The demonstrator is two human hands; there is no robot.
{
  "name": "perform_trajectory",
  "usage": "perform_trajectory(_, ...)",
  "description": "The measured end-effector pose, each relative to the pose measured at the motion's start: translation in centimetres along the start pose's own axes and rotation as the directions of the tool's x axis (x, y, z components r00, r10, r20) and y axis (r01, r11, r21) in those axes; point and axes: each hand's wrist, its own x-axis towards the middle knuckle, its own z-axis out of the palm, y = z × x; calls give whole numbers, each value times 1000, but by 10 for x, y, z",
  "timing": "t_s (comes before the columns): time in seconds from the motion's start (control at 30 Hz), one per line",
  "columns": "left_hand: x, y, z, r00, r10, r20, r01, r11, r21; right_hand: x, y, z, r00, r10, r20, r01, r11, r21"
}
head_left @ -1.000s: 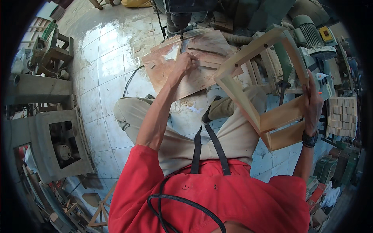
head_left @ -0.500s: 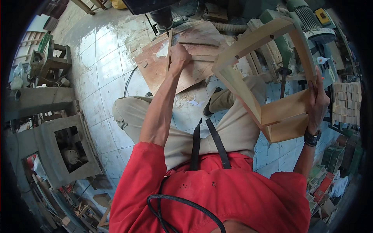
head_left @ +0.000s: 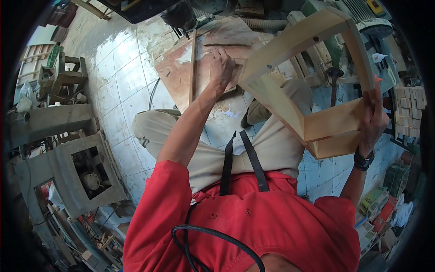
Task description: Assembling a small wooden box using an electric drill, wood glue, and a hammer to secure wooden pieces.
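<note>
My left hand point(head_left: 221, 69) is over the reddish-brown board point(head_left: 174, 65), fingers loosely bent and slightly apart, with nothing visible in them. Just left of it a long thin wood strip point(head_left: 193, 68) lies on the board, one end near a dark machine's lower tip point(head_left: 179, 22). A shorter strip point(head_left: 226, 44) rests beyond my fingers. On the right, my right hand point(head_left: 373, 120) grips a pale wooden box frame point(head_left: 326, 122) by its side, holding it tilted above my right leg. Two round holes show in the frame's far rail; my palm is hidden behind its edge.
A green machine with a motor point(head_left: 358, 16) stands behind the frame. Stacked wood blocks point(head_left: 408, 111) are at the right, beside a work surface with a small white bottle point(head_left: 378, 57). Grey machinery point(head_left: 86, 167) lines the left. White tiles point(head_left: 127, 75) cover the floor.
My left hand has let go of the long thin strip and moved right, leaving it on the board. The frame in my right hand has shifted slightly.
</note>
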Motion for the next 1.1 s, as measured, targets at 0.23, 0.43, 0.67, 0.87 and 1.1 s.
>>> perform_trajectory(0.23,-17,-17,11,996,27,-87,-38,992,-121,-4,1,-1,999,-34,-39,34,999,-11)
perform_trajectory(0.43,-15,-14,6,961,275,11,-273,948,164,-3,-3,-2,1000,-27,-12,27,1000,-2)
perform_trajectory(0.67,-7,-5,-5,971,233,47,-237,934,267,4,-8,-2,995,-95,-9,95,995,37)
perform_trajectory(0.87,-16,-25,7,988,132,-83,-137,989,-58,2,-3,1,1000,-21,-9,21,999,39)
perform_trajectory(1.1,-28,-24,12,967,-63,-245,-49,904,-425,-1,-1,2,996,-59,-71,56,998,-33)
